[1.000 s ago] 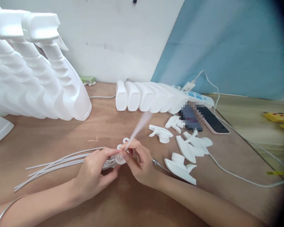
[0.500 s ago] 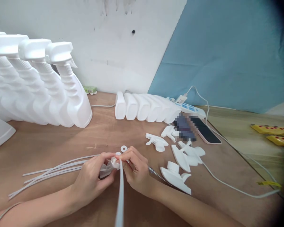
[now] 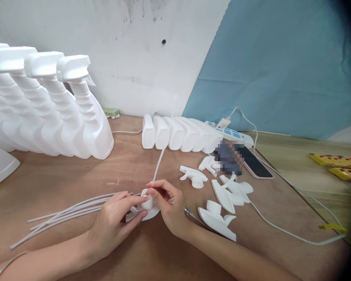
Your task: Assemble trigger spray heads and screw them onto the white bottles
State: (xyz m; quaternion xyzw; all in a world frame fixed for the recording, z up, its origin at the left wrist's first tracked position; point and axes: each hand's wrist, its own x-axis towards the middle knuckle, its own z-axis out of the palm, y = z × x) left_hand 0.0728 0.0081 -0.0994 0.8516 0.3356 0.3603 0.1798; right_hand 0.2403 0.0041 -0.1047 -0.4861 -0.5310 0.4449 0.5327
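My left hand [image 3: 112,216] is closed on a white trigger spray head [image 3: 148,203], its ribbed collar facing up. A thin white plastic tube [image 3: 158,167] sits between the thumb and fingers of my right hand [image 3: 170,207], its lower end at the collar and its free end slanting up and away. Whether that end is inside the collar cannot be made out behind my fingers. Several loose tubes [image 3: 67,210] lie beside my left hand. To the right of my right hand rests another spray head [image 3: 216,220], with a thin metal-ended tool [image 3: 190,212] next to it.
Capped white spray bottles [image 3: 90,125] stand in a row at the left. More white bottles [image 3: 163,134] lie along the wall. Further spray heads [image 3: 194,175], a phone [image 3: 256,164], a power strip [image 3: 236,134] and a white cable [image 3: 292,232] occupy the right side.
The tube in my right hand has swung from pointing down towards me to pointing up and away. The spray head has turned collar-up, and the washer near my fingers is now hidden.
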